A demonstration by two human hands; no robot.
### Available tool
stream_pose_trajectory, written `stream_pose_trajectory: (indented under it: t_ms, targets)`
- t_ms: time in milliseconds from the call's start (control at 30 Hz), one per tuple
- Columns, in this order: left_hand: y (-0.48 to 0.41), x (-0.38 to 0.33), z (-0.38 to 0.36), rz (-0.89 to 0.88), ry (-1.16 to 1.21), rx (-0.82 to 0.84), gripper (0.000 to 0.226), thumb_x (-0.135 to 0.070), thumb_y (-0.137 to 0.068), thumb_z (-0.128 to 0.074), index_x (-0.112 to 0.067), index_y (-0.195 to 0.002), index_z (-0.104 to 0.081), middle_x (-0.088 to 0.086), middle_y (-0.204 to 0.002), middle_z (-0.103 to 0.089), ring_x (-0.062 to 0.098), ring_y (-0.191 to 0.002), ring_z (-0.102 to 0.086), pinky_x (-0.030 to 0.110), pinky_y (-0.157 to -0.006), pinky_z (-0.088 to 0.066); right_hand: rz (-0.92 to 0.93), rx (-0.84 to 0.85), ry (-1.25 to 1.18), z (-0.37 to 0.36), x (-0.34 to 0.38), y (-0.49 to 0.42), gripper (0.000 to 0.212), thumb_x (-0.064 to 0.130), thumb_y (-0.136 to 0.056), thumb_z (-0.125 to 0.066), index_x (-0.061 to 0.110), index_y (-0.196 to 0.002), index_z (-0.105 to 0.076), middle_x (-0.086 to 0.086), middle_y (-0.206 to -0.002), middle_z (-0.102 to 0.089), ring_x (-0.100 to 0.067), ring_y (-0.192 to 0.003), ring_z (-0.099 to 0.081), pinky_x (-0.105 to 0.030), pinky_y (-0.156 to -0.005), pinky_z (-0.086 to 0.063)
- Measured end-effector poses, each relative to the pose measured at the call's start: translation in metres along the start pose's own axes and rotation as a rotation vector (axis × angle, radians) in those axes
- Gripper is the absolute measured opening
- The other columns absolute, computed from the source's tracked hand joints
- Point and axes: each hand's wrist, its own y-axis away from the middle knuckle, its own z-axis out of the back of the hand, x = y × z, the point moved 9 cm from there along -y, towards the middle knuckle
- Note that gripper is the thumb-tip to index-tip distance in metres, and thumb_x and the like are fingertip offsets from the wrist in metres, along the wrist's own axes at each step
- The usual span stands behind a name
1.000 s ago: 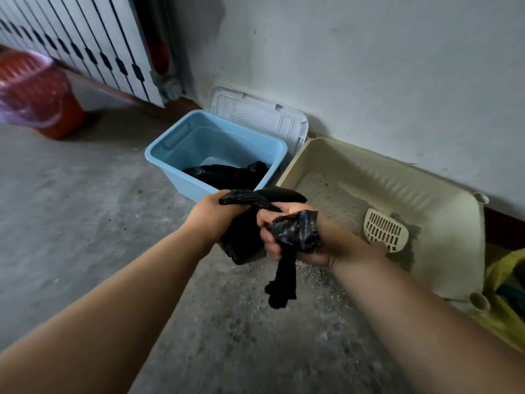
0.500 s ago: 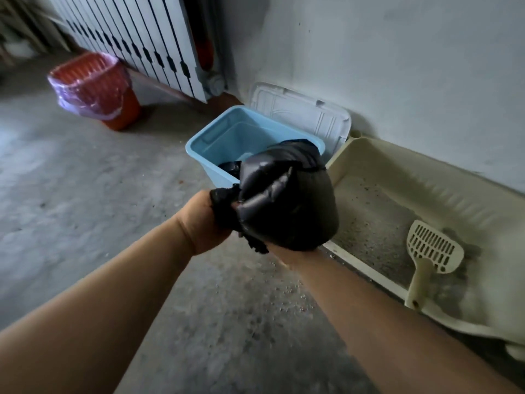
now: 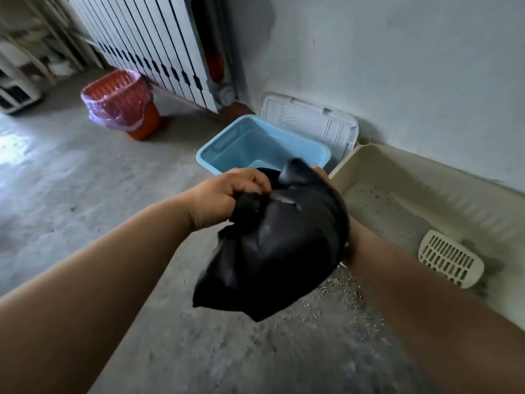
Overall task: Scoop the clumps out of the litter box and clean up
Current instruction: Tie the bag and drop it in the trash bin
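A full black plastic bag (image 3: 272, 245) hangs in the air between my two hands, above the concrete floor. My left hand (image 3: 227, 194) grips its bunched neck on the left side. My right hand (image 3: 324, 177) holds the bag from behind and is mostly hidden by it; only fingertips and the wrist show. The beige litter box (image 3: 443, 177) lies along the wall at the right, with grey litter and a cream slotted scoop (image 3: 450, 258) inside.
A light blue bin (image 3: 227, 150) stands just beyond the bag, its white lid (image 3: 309, 120) leaning on the wall. An orange basket with a pink liner (image 3: 122, 103) stands at the left by the white radiator (image 3: 147, 38). Spilled litter grains (image 3: 341, 294) dot the floor.
The bag has swung round and now hangs lower and longer between my hands. My view has lifted and turned left, so the orange basket shows more fully.
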Motion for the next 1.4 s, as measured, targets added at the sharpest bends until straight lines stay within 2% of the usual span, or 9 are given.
stream_pose_trajectory:
  t_ms: [100,200,400,533,700,967,1067,1200,1400]
  targets:
    - [-0.002,0.002,-0.010,0.003,-0.319,0.124,0.020,-0.010,-0.058,-0.049,-0.015,-0.075,-0.058,-0.002,-0.081,-0.059,0.015,-0.084,-0.055,0.030,-0.081,-0.044,0.389,-0.187,0.456,-0.001,0.024,-0.023,0.010,0.013,-0.088,-0.061,0.010,-0.079,-0.063,-0.002,-0.073,-0.054,-0.021,-0.066,-0.050,-0.032,-0.063,-0.040]
    - [-0.004,0.020,-0.015,0.143,-0.449,0.144,0.018,-0.010,-0.063,-0.053,-0.025,-0.069,-0.060,-0.006,-0.082,-0.060,0.018,-0.085,-0.056,0.032,-0.082,-0.047,0.327,0.060,0.458,-0.018,0.025,-0.030,0.017,-0.005,-0.075,-0.054,0.009,-0.069,-0.063,-0.005,-0.067,-0.055,-0.025,-0.061,-0.052,-0.030,-0.056,-0.040]
    - [0.023,0.053,0.026,0.353,0.113,-0.637,0.033,-0.002,-0.075,-0.061,-0.033,-0.066,-0.060,-0.003,-0.095,-0.057,0.021,-0.080,-0.057,0.037,-0.077,-0.053,-0.086,0.059,0.238,0.000,0.017,-0.035,0.008,0.010,-0.078,-0.054,0.011,-0.070,-0.052,-0.003,-0.066,-0.050,-0.030,-0.071,-0.051,-0.039,-0.061,-0.045]
    - [0.025,0.064,0.010,0.610,0.494,-0.763,0.034,0.002,-0.088,-0.037,-0.022,-0.084,-0.060,0.007,-0.081,-0.060,0.020,-0.067,-0.058,0.031,-0.057,-0.055,-0.150,-0.077,0.113,0.002,0.028,-0.027,0.011,0.012,-0.079,-0.053,0.009,-0.070,-0.059,-0.005,-0.062,-0.057,-0.027,-0.064,-0.054,-0.038,-0.057,-0.045]
    - [0.017,0.061,-0.013,0.690,1.185,-0.863,0.016,-0.004,-0.092,-0.053,-0.007,-0.077,-0.059,0.008,-0.076,-0.059,0.018,-0.066,-0.061,0.024,-0.045,-0.056,-0.112,-0.247,0.113,0.012,0.028,-0.007,0.020,0.008,-0.075,-0.052,0.013,-0.059,-0.041,0.000,-0.052,-0.040,-0.023,-0.050,-0.041,-0.035,-0.045,-0.033]
    - [0.010,0.017,-0.006,0.626,0.816,-0.748,0.029,0.015,-0.088,-0.036,-0.002,-0.092,-0.060,0.012,-0.080,-0.061,0.020,-0.067,-0.058,0.026,-0.051,-0.054,0.152,-0.040,0.132,-0.011,0.067,0.001,0.010,0.003,-0.069,-0.056,0.008,-0.072,-0.065,-0.007,-0.068,-0.062,-0.027,-0.063,-0.059,-0.033,-0.053,-0.049]
    - [0.014,-0.005,0.007,0.637,0.523,-0.664,0.029,0.012,-0.090,-0.039,-0.007,-0.082,-0.059,0.013,-0.075,-0.059,0.021,-0.062,-0.058,0.028,-0.052,-0.052,0.013,-0.017,-0.210,0.016,0.055,-0.009,0.031,0.004,-0.069,-0.048,0.006,-0.090,-0.069,-0.008,-0.095,-0.062,-0.024,-0.091,-0.057,-0.031,-0.084,-0.049]
    - [0.005,-0.016,0.012,0.644,0.227,-0.499,0.028,0.006,-0.091,-0.046,-0.017,-0.088,-0.062,0.012,-0.084,-0.062,0.023,-0.068,-0.062,0.031,-0.059,-0.059,-0.167,-0.020,-0.329,0.042,0.040,-0.018,0.044,-0.001,-0.075,-0.046,0.012,-0.117,-0.053,-0.004,-0.127,-0.051,-0.021,-0.118,-0.048,-0.019,-0.092,-0.034]
    - [-0.018,-0.008,0.010,0.487,0.024,-0.206,0.048,0.017,-0.081,-0.046,-0.023,-0.103,-0.063,0.007,-0.105,-0.065,0.023,-0.092,-0.065,0.039,-0.079,-0.059,-0.288,0.357,-0.196,0.011,0.017,-0.027,0.047,0.023,-0.079,-0.061,0.021,-0.124,-0.047,0.001,-0.103,-0.056,-0.017,-0.096,-0.055,-0.028,-0.078,-0.041]
